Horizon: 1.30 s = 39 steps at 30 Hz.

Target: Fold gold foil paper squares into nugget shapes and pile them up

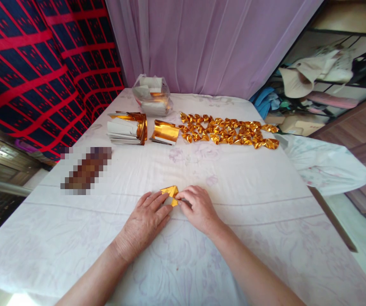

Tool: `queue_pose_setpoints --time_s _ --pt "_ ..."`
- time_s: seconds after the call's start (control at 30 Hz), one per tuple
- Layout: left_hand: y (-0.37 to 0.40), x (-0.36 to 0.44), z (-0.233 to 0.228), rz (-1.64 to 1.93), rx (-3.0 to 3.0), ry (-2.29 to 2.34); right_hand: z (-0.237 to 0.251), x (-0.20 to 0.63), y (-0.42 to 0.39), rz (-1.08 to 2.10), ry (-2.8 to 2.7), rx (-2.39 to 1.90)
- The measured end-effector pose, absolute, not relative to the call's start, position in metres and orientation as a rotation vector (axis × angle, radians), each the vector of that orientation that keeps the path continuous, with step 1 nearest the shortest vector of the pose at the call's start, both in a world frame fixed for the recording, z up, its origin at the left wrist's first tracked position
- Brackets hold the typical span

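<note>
A small folded piece of gold foil paper [170, 192] lies on the white cloth-covered table [250, 199] near the front middle. My left hand [146, 223] rests flat on the cloth with its fingertips pressing the paper's left side. My right hand [198, 208] pinches the paper's right edge with fingers curled. Most of the paper is hidden under my fingers.
Several folded gold pieces [230, 129] lie in rows at the back right. Two stacks of gold foil sheets [128, 127] [164, 132] sit at the back left, behind them a clear bag of paper [152, 101]. A blurred patch [85, 170] lies at left. Shelves with clutter stand right.
</note>
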<state>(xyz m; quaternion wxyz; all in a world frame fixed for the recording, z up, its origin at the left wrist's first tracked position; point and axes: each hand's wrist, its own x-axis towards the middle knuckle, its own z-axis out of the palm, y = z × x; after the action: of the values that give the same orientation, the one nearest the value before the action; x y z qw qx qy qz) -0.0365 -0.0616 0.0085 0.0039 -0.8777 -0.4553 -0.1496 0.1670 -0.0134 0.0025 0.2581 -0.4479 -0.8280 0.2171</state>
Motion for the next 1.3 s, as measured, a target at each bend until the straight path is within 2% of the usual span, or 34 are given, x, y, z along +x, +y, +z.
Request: queue_pose_setpoints --time_s 0.23,0.57,0.9,1.3 --pt "-0.061 -0.036 0.009 -0.458 -2.751 -1.435 0.006 0.159 -0.018 0.477 -2.234 -1.306" --pt "-0.061 -0.037 0.009 -0.462 -2.754 -1.457 0.005 0.169 -0.012 0.596 -2.315 -1.199" --pt "-0.061 -0.035 0.007 -0.395 -2.715 -1.424 0.000 0.167 -0.013 0.477 -2.316 -1.193" --pt "-0.053 -0.042 0.019 -0.474 -2.831 -1.404 -0.004 0.165 -0.009 0.375 -2.329 -1.162"
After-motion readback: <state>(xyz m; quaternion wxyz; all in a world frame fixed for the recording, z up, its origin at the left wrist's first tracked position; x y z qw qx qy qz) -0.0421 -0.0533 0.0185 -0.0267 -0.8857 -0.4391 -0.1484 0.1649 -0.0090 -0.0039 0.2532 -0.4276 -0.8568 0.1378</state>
